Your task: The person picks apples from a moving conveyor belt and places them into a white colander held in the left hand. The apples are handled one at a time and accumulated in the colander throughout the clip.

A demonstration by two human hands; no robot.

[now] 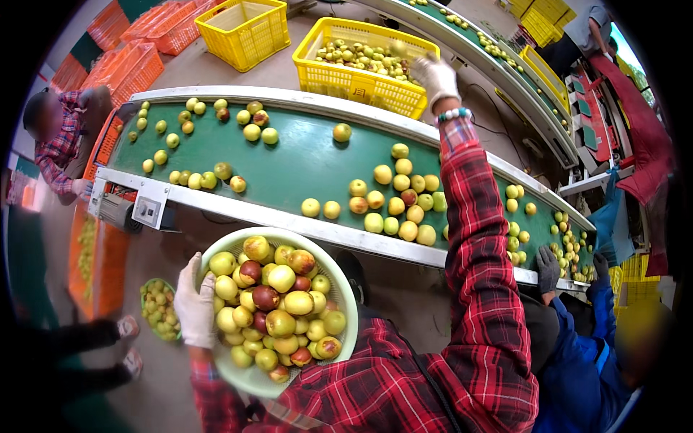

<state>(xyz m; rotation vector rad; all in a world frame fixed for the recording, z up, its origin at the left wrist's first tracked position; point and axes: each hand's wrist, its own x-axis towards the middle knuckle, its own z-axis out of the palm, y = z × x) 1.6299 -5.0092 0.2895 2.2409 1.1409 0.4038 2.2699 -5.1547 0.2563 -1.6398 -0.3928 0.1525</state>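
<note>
My left hand [196, 306], in a white glove, grips the left rim of a pale green plastic colander [349, 325] heaped with green and reddish-brown jujubes [281, 279]. Across the conveyor, my right hand [436, 78], also gloved, reaches over the right end of a yellow plastic crate [363, 89] partly filled with the same fruit. A blurred jujube [398, 47] shows just left of that hand, apart from it. The fingers of my right hand are blurred, so whether they hold anything is unclear. More jujubes lie scattered on the green conveyor belt [292, 168] between my hands.
A metal rail [303, 230] edges the belt on my side. At right, a co-worker in blue has dark-gloved hands [548, 268] at the belt; another person crouches at its left end. Beyond stand a second yellow crate [243, 38], orange crates [130, 70] and another conveyor [487, 59].
</note>
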